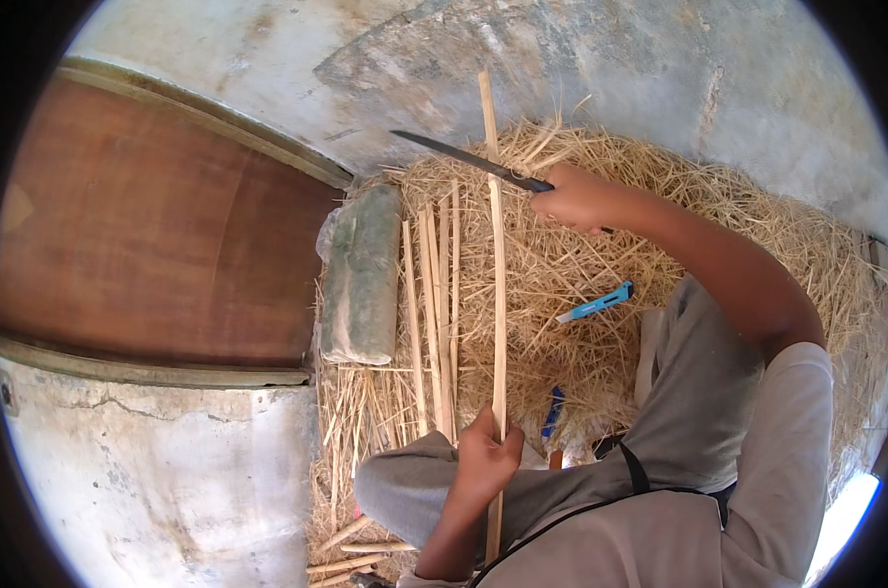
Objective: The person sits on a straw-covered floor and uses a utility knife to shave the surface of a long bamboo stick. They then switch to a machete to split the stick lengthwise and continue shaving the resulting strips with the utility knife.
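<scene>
My left hand (489, 453) is closed round the lower part of a long pale wooden strip (499, 294), which stretches away from me toward the wall. In my right hand (579, 198) is the dark handle of a long-bladed knife (464, 157). Its blade points to the left and crosses the strip near the far end; whether the edge bites into the wood I cannot tell. Several similar wooden strips (432, 304) lie side by side on the straw, just left of the held one.
Straw (562, 265) covers the floor. A light-blue box cutter (597, 303) lies on it right of the strip, and a dark-blue tool (553, 412) near my legs. A greenish wrapped bundle (363, 274) sits by the brown door (170, 225). A stained wall (611, 69) rises beyond.
</scene>
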Demonstrator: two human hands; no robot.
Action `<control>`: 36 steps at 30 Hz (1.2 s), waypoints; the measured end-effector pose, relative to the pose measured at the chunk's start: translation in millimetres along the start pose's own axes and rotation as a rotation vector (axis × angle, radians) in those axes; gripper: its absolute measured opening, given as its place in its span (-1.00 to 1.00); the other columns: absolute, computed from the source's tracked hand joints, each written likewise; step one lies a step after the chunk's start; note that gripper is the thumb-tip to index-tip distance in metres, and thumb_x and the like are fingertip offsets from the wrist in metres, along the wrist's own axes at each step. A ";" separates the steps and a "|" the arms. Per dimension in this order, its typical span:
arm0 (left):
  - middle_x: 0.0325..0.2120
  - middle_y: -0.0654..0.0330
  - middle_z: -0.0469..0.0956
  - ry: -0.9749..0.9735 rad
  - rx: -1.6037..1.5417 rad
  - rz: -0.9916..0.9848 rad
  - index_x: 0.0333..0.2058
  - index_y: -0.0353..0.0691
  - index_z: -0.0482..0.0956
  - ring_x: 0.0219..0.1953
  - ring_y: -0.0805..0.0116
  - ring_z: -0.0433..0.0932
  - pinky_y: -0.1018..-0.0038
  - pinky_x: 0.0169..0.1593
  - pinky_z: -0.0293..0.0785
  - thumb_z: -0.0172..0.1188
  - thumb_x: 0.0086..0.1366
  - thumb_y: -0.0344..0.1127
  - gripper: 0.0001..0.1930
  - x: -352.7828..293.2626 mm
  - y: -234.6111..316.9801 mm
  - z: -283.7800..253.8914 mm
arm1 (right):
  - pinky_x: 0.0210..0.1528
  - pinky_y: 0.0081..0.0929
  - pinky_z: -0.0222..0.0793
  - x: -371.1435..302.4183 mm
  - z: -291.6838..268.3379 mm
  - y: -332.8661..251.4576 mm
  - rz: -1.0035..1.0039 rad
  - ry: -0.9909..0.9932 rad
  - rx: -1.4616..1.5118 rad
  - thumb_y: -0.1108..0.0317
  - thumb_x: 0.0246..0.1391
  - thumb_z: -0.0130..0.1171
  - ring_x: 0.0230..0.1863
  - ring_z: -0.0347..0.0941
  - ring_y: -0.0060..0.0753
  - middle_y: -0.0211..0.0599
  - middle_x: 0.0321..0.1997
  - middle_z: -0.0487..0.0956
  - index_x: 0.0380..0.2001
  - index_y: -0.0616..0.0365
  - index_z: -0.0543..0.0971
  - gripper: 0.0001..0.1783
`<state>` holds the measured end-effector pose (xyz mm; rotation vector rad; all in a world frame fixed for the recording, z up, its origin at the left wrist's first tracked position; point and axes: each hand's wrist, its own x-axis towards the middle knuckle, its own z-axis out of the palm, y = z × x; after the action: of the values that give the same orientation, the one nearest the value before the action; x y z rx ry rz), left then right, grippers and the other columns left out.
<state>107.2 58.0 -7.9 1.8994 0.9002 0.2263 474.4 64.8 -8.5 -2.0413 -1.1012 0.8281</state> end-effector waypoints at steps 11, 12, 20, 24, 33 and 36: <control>-0.61 0.38 0.42 -0.054 -0.113 -0.126 -0.40 -0.25 0.43 -0.54 0.64 0.35 0.56 -0.49 0.27 0.17 0.31 -0.48 -0.89 -3.4 -3.2 -2.6 | -0.54 -0.23 0.48 6.4 22.0 10.3 -0.332 0.309 -0.832 0.26 0.14 0.19 -0.64 0.54 -0.22 -0.27 -0.70 0.51 -0.38 0.18 0.63 -0.80; -0.60 0.38 0.42 -0.025 -0.068 -0.096 -0.40 -0.25 0.43 -0.54 0.64 0.35 0.56 -0.49 0.27 0.17 0.31 -0.48 -0.89 -4.5 -0.9 -1.0 | -0.52 -0.21 0.48 5.1 18.7 0.3 -0.242 0.345 -0.704 0.26 0.16 0.17 -0.62 0.55 -0.21 -0.24 -0.68 0.52 -0.39 0.20 0.63 -0.78; -0.60 0.37 0.41 0.008 0.002 -0.010 -0.40 -0.24 0.41 -0.53 0.63 0.36 0.55 -0.47 0.29 0.18 0.31 -0.49 -0.87 -4.9 1.5 0.6 | -0.51 -0.23 0.48 -24.2 11.8 -20.6 -0.077 0.031 -0.119 0.20 0.25 0.11 -0.62 0.54 -0.20 -0.17 -0.63 0.55 -0.33 0.26 0.68 -0.67; -0.62 0.37 0.41 0.010 -0.019 -0.082 -0.41 -0.21 0.39 -0.58 0.62 0.36 0.55 -0.52 0.28 0.19 0.32 -0.48 -0.85 -2.2 -3.8 -0.9 | -0.52 -0.18 0.50 -42.9 39.5 -29.6 -0.380 -0.001 -0.396 0.16 0.24 0.14 -0.66 0.52 -0.17 -0.16 -0.67 0.53 -0.37 0.26 0.64 -0.66; -0.63 0.39 0.39 -0.038 -0.104 -0.123 -0.41 -0.19 0.36 -0.65 0.65 0.31 0.57 -0.60 0.20 0.16 0.33 -0.48 -0.84 -13.8 -14.7 4.7 | -0.46 -0.11 0.55 -0.9 8.6 -4.1 -0.192 0.272 -0.638 0.22 0.14 0.15 -0.54 0.61 -0.13 -0.09 -0.58 0.59 -0.40 0.27 0.65 -0.70; -0.64 0.41 0.37 -0.042 -0.142 -0.156 -0.42 -0.18 0.36 -0.65 0.67 0.29 0.58 -0.60 0.18 0.16 0.33 -0.48 -0.83 -6.0 -12.9 -3.1 | -0.54 -0.18 0.49 -3.0 10.5 -3.6 -0.175 0.200 -0.329 0.26 0.15 0.13 -0.61 0.55 -0.23 -0.16 -0.60 0.58 -0.48 0.31 0.65 -0.69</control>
<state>95.1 59.2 -15.8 1.6887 0.9730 0.1510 463.3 66.3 -11.0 -2.1950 -1.3461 0.3631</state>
